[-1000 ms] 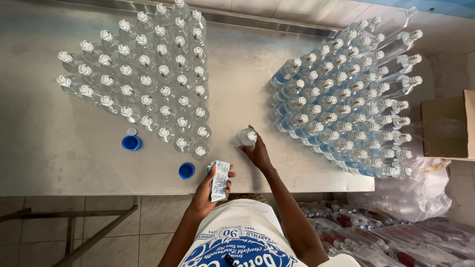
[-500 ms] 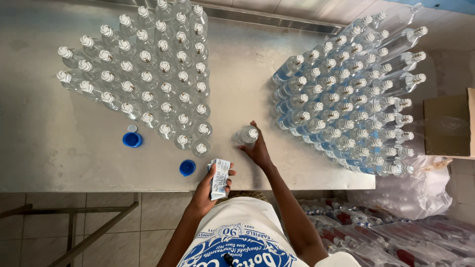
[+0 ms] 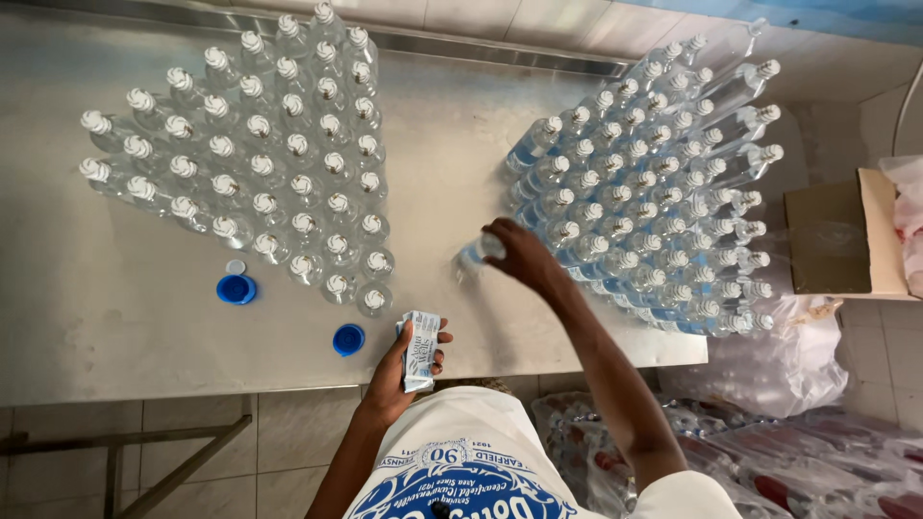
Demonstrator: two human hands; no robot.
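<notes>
My left hand [image 3: 402, 370] holds a small stack of white and blue printed labels [image 3: 419, 349] at the table's near edge. My right hand [image 3: 519, 255] grips a clear plastic bottle [image 3: 473, 258] with a white cap, tilted, beside the right-hand group of bottles [image 3: 654, 192], which carry blue labels. To the left stands a second group of clear, white-capped bottles [image 3: 279, 163] without labels. All of it rests on a metal table [image 3: 115, 317].
Two blue caps [image 3: 236, 288] [image 3: 348, 338] and a small white cap [image 3: 235, 266] lie on the table near the left group. A cardboard box [image 3: 846, 240] sits at the right. Plastic-wrapped packs [image 3: 788, 452] lie on the tiled floor below.
My right hand has carried the bottle from beside the left group toward the right-hand group. My left hand with the labels has stayed put.
</notes>
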